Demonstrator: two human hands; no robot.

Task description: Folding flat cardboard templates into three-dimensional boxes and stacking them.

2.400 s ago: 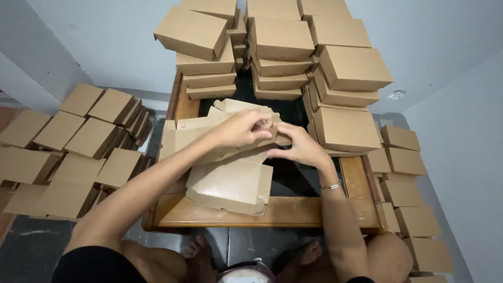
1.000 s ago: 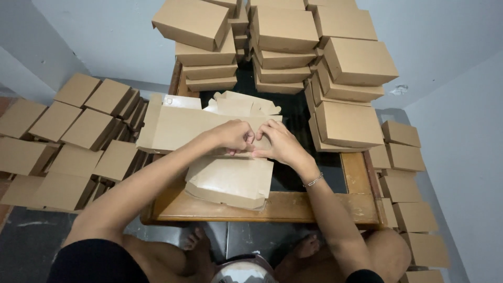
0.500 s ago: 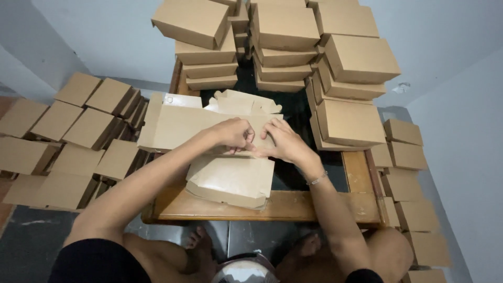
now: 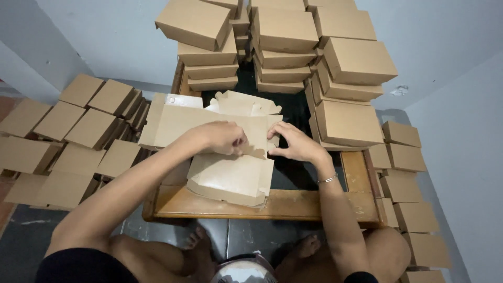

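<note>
A brown cardboard box (image 4: 230,175), half folded, lies on the small wooden table (image 4: 293,204) with its lid panel raised toward the back. My left hand (image 4: 222,137) pinches the lid's front edge near the middle. My right hand (image 4: 293,142) grips the lid's right corner flap, fingers bent onto the cardboard. Beneath and behind the box lies a pile of flat, unfolded box blanks (image 4: 173,118).
Stacks of folded brown boxes (image 4: 293,47) fill the table's back and right side (image 4: 348,123). More closed boxes cover the floor at left (image 4: 68,136) and at right (image 4: 408,199). My bare knees and feet show below the table. Pale walls surround.
The lid panel has been swung up and back. Both hands have slid along it and now pinch its front edge and right corner; the camera view has shifted slightly.
</note>
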